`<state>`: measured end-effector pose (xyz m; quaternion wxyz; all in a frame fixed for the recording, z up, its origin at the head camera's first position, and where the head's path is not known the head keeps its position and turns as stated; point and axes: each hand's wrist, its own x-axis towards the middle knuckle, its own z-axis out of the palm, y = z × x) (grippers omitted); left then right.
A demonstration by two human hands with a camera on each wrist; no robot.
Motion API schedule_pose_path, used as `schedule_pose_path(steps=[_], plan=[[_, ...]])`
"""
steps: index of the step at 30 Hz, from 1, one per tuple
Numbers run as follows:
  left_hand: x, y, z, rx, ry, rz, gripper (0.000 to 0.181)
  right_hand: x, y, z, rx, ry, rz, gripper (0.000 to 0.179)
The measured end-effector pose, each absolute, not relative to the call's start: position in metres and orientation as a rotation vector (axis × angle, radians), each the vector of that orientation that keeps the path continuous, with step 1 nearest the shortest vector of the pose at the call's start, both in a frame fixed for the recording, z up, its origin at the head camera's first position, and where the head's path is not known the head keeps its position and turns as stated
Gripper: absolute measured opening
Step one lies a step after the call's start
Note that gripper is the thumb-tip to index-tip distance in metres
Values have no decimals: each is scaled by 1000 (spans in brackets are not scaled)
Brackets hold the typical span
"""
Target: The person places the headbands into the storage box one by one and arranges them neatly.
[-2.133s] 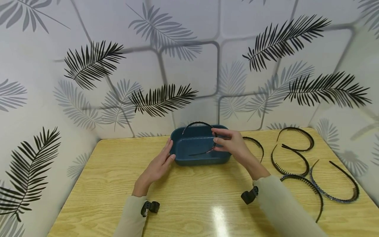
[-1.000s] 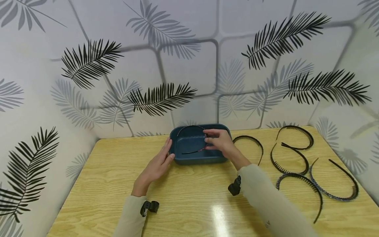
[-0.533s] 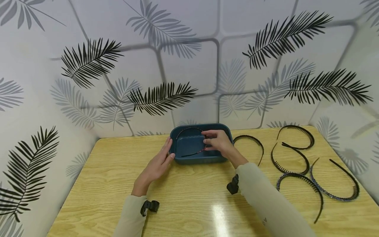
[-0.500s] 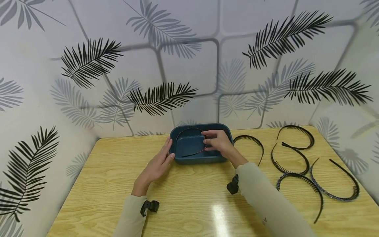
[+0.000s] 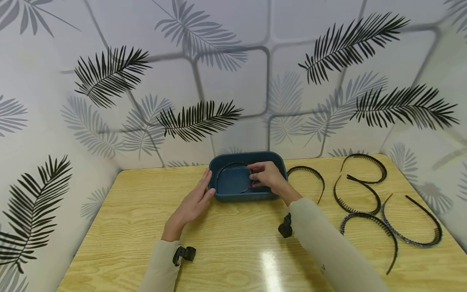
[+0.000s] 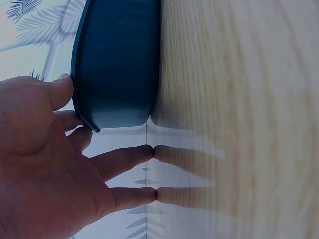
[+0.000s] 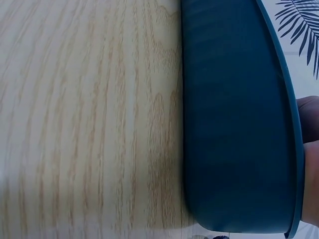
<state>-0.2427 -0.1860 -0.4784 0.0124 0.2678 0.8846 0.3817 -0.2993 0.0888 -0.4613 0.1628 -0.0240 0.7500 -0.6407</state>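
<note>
At the left, a pale, soft-looking sleeve (image 5: 160,265) with a black wrist device (image 5: 188,253) leads to the left hand (image 5: 191,207), its fingers spread rather than gripping: the thumb lies against the rim of the bin's left end, and in the left wrist view two outstretched fingertips touch the tabletop. The single bin (image 5: 244,198) is dark blue-green, smooth and matt, a rounded oblong with a thin lip. Inside it is one slender, arched headband (image 5: 233,163), dark with a reddish stretch, its right side pinched between the thumb and fingers of the right hand (image 5: 270,176), which reaches in over the bin's right end. Five more headbands lie on the table to the right, all toothed, open curves — a black arch (image 5: 310,169) just beside the bin, a dark loop (image 5: 336,198), a black curl (image 5: 384,170) above it, a lower arch (image 5: 395,239), and a bluish, glinting one (image 5: 412,242) farthest right, its curve meeting the lower arch's. Beneath everything runs a yellowish wood-grain table (image 5: 127,227), glossy enough to catch a bright reflection near its front; pale walls (image 5: 233,28) printed with black and grey feathery fronds rise at left, back and right.
</note>
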Motion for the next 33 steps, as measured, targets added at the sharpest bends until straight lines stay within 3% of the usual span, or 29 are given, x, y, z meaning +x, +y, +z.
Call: schedule_pose_path(steps=[33], plan=[[-245, -186, -479, 819, 2776, 1167, 59, -296, 81, -466, -94, 2556, -1561, 33]])
